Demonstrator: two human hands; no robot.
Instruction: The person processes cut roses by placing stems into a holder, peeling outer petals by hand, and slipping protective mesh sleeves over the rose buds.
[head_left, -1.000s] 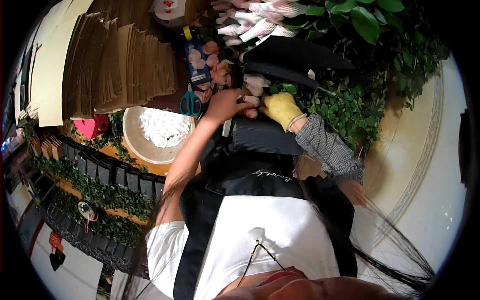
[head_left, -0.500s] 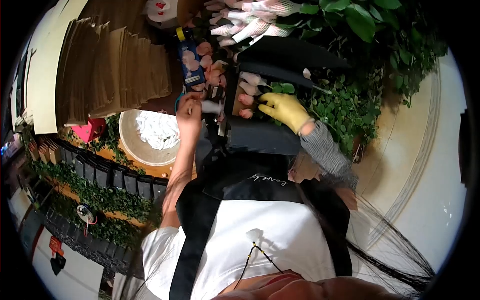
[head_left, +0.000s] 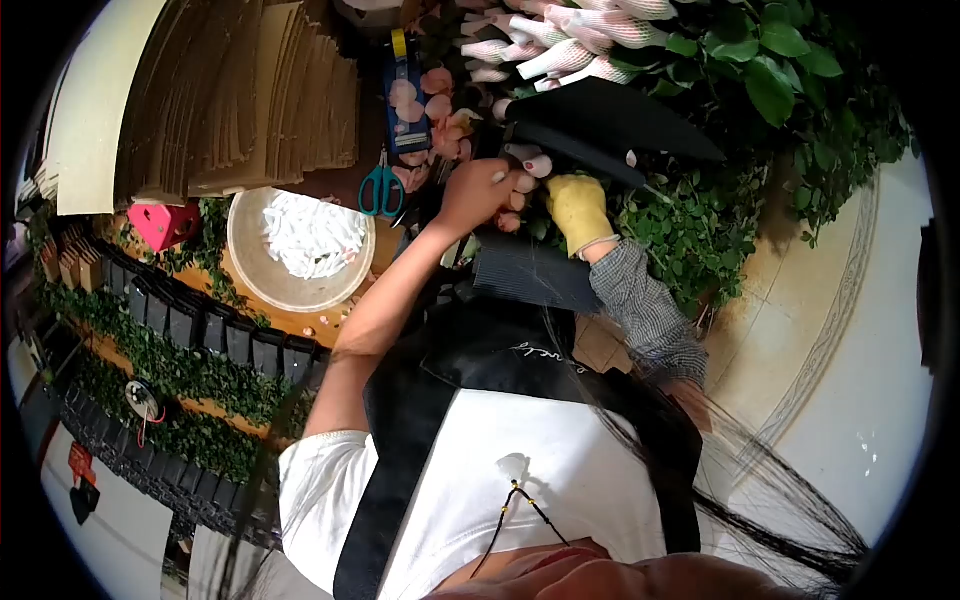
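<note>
My bare left hand (head_left: pixel 476 196) reaches in from the left, its fingers curled round a pink rose (head_left: pixel 516 200) in a small group of blooms. To the right, my right hand (head_left: pixel 579 213), in a yellow glove, is closed beside the same roses; its fingertips are hidden. Two blooms in pale sleeves (head_left: pixel 538 165) sit just above, between the hands. Below the hands lies a dark ribbed panel (head_left: pixel 535 275), and a black flap (head_left: pixel 620 130) stands up behind them.
Teal-handled scissors (head_left: pixel 381 190) and loose pink petals (head_left: pixel 437 108) lie left of the roses. A round basin (head_left: pixel 300 300) holds white pieces. Stacked brown cardboard (head_left: pixel 260 110) is at upper left, netted roses (head_left: pixel 570 45) at the top, leafy stems (head_left: pixel 700 220) on the right.
My left hand has moved right, from beside the white sleeve to the roses. The gloved right hand has curled its outstretched fingers. The scissors have come into fuller view.
</note>
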